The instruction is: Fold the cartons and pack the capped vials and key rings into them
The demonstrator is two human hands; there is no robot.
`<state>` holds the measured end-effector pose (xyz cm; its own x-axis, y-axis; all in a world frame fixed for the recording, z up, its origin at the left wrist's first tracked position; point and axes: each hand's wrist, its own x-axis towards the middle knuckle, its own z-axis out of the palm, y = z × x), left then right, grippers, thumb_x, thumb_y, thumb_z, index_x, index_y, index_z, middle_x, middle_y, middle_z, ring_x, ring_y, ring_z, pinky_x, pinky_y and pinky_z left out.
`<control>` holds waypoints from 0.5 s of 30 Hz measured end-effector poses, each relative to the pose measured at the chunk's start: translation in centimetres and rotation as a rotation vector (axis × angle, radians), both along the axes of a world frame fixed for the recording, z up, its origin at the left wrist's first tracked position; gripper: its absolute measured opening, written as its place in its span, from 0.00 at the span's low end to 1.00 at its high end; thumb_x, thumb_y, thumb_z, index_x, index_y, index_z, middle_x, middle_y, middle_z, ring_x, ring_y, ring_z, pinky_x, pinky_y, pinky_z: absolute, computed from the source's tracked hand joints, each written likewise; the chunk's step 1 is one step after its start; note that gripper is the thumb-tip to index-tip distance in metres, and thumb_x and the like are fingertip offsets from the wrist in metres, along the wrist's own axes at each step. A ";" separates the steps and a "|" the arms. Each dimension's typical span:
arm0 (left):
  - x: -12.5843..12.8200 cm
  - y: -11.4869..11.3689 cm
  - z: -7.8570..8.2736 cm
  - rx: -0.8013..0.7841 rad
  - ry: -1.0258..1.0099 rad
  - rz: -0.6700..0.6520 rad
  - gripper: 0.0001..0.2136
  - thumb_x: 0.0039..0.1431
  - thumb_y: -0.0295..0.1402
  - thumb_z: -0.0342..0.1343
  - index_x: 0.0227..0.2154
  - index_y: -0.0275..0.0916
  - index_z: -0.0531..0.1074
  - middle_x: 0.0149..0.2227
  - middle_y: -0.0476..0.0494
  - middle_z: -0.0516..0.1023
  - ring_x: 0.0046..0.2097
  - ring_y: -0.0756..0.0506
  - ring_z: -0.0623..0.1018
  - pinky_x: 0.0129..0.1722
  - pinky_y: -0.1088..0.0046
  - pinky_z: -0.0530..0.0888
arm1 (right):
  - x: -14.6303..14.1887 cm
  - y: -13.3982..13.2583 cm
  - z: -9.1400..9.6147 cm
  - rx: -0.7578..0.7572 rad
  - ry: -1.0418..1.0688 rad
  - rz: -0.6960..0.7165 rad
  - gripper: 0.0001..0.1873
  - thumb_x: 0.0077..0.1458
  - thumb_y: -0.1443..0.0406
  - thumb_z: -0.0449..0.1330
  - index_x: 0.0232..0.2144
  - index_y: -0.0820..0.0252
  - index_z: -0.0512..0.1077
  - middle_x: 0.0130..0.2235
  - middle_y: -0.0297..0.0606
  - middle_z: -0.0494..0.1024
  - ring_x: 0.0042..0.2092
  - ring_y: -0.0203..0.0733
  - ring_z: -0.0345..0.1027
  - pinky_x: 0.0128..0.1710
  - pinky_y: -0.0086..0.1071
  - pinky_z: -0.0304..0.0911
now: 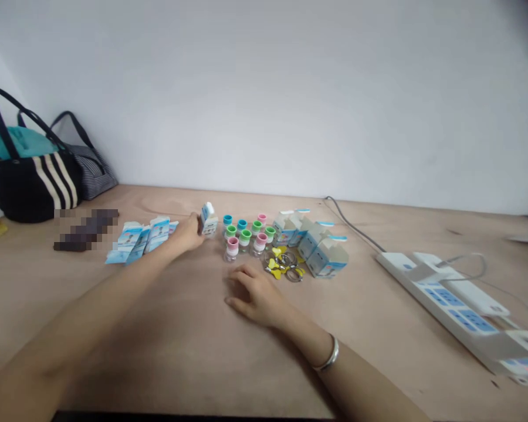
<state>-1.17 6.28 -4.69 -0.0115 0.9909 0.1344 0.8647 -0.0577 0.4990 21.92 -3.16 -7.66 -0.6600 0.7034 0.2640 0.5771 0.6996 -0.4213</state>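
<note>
My left hand (188, 234) reaches far across the wooden table (167, 351) and grips a small white and blue box (208, 220), held upright just left of a cluster of small bottles (245, 235) with blue, green and pink caps. My right hand (255, 295) rests palm down on the table in front of the bottles, fingers spread, holding nothing. A silver bangle (330, 355) circles that wrist. Metal clamps with yellow wing keys (283, 264) lie just beyond its fingertips.
Flat blue and white cartons (138, 240) lie left of my left hand. Several opened boxes (317, 243) stand right of the bottles. A white power strip (457, 305) with a grey cable runs along the right. Two bags (30, 170) sit at the far left by the wall.
</note>
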 end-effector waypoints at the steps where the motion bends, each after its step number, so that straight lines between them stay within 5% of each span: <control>1: 0.1 1.0 -0.1 -0.027 0.028 0.003 0.21 0.49 0.30 0.61 0.47 0.34 0.66 0.45 0.35 0.75 0.47 0.38 0.75 0.45 0.64 0.71 | 0.0 0.0 0.0 0.000 -0.003 0.004 0.19 0.50 0.63 0.63 0.44 0.61 0.68 0.48 0.46 0.69 0.47 0.47 0.66 0.47 0.41 0.64; 7: -0.8 3.0 0.1 -0.120 0.169 -0.005 0.17 0.59 0.37 0.55 0.49 0.36 0.66 0.49 0.39 0.70 0.47 0.43 0.73 0.45 0.60 0.73 | 0.2 0.1 0.0 0.002 -0.025 0.007 0.18 0.50 0.62 0.63 0.44 0.61 0.68 0.49 0.47 0.69 0.47 0.47 0.66 0.46 0.40 0.64; 11: -2.9 0.5 0.9 -0.057 0.243 0.050 0.32 0.44 0.37 0.65 0.53 0.34 0.63 0.55 0.31 0.65 0.58 0.32 0.64 0.54 0.58 0.65 | 0.1 0.1 -0.1 0.015 -0.022 0.013 0.16 0.50 0.62 0.63 0.42 0.61 0.69 0.48 0.47 0.70 0.46 0.46 0.67 0.46 0.40 0.64; 15: -5.1 -2.5 0.4 0.010 0.335 0.152 0.31 0.47 0.38 0.61 0.55 0.37 0.61 0.57 0.29 0.61 0.58 0.27 0.64 0.53 0.51 0.64 | 0.0 0.0 0.0 0.027 -0.014 0.014 0.17 0.50 0.62 0.63 0.43 0.61 0.69 0.47 0.47 0.70 0.46 0.47 0.67 0.45 0.40 0.64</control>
